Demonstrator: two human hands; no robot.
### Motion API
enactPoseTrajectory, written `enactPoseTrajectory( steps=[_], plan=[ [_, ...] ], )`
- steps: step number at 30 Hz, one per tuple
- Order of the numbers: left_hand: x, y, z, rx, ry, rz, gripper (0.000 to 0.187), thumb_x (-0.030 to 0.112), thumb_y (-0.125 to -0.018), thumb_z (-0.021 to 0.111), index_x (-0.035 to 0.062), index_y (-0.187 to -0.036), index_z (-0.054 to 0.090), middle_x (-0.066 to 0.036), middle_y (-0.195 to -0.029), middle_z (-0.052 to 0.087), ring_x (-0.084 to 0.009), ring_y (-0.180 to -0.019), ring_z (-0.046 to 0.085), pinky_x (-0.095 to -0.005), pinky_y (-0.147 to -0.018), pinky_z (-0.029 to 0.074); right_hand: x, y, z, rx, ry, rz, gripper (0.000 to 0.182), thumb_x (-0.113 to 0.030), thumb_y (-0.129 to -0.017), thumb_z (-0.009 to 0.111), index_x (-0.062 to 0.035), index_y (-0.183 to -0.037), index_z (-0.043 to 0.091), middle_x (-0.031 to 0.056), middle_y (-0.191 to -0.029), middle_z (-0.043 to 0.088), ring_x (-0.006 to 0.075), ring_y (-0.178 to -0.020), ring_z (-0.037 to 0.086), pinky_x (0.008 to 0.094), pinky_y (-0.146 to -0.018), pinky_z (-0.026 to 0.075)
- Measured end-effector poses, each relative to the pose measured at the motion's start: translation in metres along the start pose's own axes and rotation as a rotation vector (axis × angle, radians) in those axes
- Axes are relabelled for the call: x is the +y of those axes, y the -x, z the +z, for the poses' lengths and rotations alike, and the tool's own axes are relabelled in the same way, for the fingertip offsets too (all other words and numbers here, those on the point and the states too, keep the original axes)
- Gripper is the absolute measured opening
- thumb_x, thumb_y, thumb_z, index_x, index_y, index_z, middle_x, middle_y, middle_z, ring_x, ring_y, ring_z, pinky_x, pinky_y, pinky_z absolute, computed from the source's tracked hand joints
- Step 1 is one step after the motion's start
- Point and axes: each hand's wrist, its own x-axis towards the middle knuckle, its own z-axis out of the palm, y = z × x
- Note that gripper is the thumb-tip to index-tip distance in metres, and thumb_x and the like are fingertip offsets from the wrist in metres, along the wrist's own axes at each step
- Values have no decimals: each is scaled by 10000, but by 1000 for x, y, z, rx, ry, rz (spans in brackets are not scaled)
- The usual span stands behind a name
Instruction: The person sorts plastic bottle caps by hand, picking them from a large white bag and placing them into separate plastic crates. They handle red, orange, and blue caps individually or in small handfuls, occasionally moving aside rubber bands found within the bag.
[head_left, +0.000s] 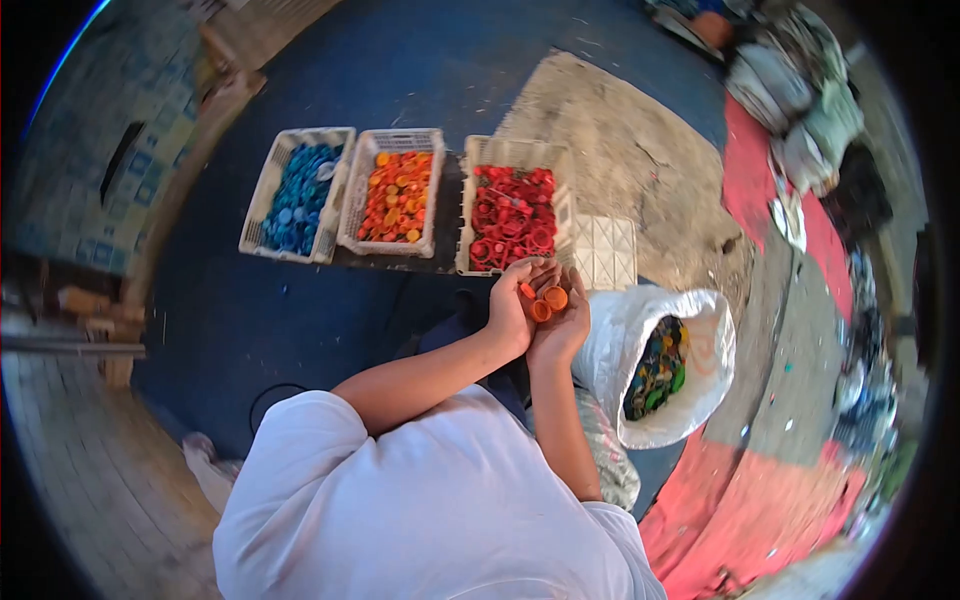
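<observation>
My left hand (513, 312) and my right hand (564, 325) are cupped side by side, palms up, just below the crate of red caps (512, 215). Several orange caps (555, 298) lie in the hollow between them. Left of the red crate stands a crate of orange and yellow caps (398, 195), and beyond it a crate of blue caps (301, 200). An open white sack (700, 400) with mixed-colour caps (657, 370) inside stands to the right of my hands.
A white grid-like panel (606, 252) lies beside the red crate. Brown sheeting (630, 140) covers floor behind it. Full bags (800, 110) are piled at the upper right, near red cloth (745, 170). A thin black cable (268, 392) curves at the lower left.
</observation>
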Motion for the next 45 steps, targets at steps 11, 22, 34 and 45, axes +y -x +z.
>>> enactPoseTrajectory(
  steps=[11,22,34,45],
  plan=[
    [123,-29,-61,241,198,200,187,176,-899,532,9,-949,598,-143,-1064,672,-281,-1086,623,-394,-1044,480,121,-13,70,-76,157,247,470,-157,-966,428,52,-1387,432,181,-1377,510,284,-1308,494,421,-1131,390],
    [289,-106,-169,280,2,200,255,237,-906,535,14,-998,618,-137,-1071,683,-259,-1053,641,-385,-1021,480,328,-45,128,64,146,321,424,-160,-974,488,57,-1339,503,154,-1340,539,257,-1278,515,388,-1113,389],
    [343,-161,-241,436,-70,46,367,275,-939,502,-2,-1157,603,-132,-1166,641,-266,-1127,596,-399,-1060,445,410,-73,140,230,173,444,486,-240,-959,505,-2,-1378,450,132,-1343,539,278,-1273,499,397,-1128,367],
    [358,-191,-271,601,-89,-31,556,342,-915,562,10,-1358,506,-140,-1362,509,-290,-1243,496,-411,-1126,355,432,-85,143,277,239,477,640,-305,-945,530,-8,-1473,323,147,-1546,366,366,-1436,308,457,-1183,256]
  ],
)
